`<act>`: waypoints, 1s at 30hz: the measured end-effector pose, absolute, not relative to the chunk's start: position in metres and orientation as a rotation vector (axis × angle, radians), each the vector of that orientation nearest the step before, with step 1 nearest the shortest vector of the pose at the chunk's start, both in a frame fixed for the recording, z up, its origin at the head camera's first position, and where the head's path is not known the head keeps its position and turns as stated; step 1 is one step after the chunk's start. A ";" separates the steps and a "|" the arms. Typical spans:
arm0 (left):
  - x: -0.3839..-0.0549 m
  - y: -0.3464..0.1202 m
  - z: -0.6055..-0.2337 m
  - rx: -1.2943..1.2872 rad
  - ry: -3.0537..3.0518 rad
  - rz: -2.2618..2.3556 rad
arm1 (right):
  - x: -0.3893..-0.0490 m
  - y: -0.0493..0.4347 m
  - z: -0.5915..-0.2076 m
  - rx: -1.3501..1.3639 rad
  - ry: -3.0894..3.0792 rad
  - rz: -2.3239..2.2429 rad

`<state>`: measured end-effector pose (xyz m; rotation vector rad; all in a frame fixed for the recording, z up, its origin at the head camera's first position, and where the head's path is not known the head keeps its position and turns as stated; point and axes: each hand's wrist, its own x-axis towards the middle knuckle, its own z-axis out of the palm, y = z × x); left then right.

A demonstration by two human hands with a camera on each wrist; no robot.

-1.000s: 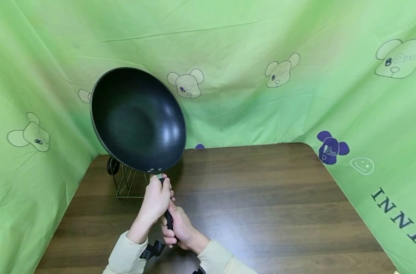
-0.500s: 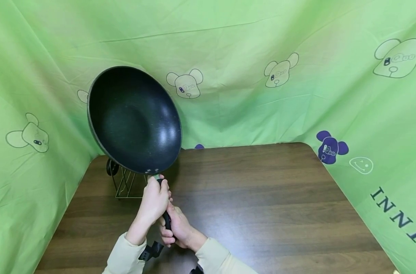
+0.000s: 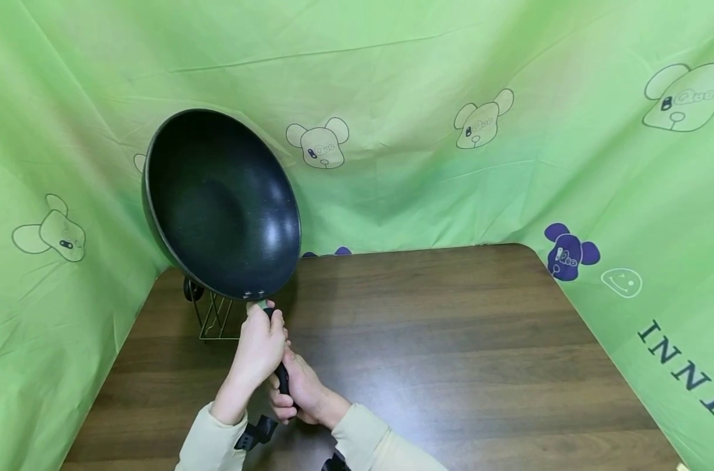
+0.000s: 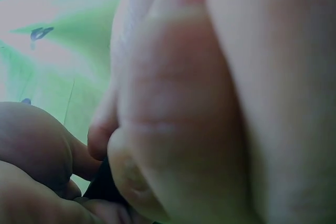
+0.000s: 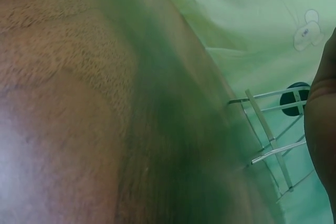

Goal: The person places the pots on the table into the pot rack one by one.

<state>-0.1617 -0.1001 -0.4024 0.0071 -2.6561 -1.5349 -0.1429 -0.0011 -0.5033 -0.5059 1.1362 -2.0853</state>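
A dark wok is held up at the left of the head view, tilted so its hollow inside faces me. My left hand grips its black handle close to the pan. Lower down the same handle, my right hand has its fingers curled round the end. Behind and below the wok stands a wire rack, mostly hidden by it. In the left wrist view, curled fingers fill most of the picture. The rack's bars show in the right wrist view.
The wooden table stretches away to the right of the hands. A round black thing sits at the rack's left side. Green cloth with printed bear heads hangs behind the table and along both sides.
The wok has shifted a little to the left and turned slightly, and its rim looks narrower. Both hands have moved left with the handle, keeping their grip.
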 end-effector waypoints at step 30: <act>-0.154 -0.119 -0.384 -0.028 -2.700 -1.195 | -0.152 -0.023 -0.491 -0.629 0.958 -1.963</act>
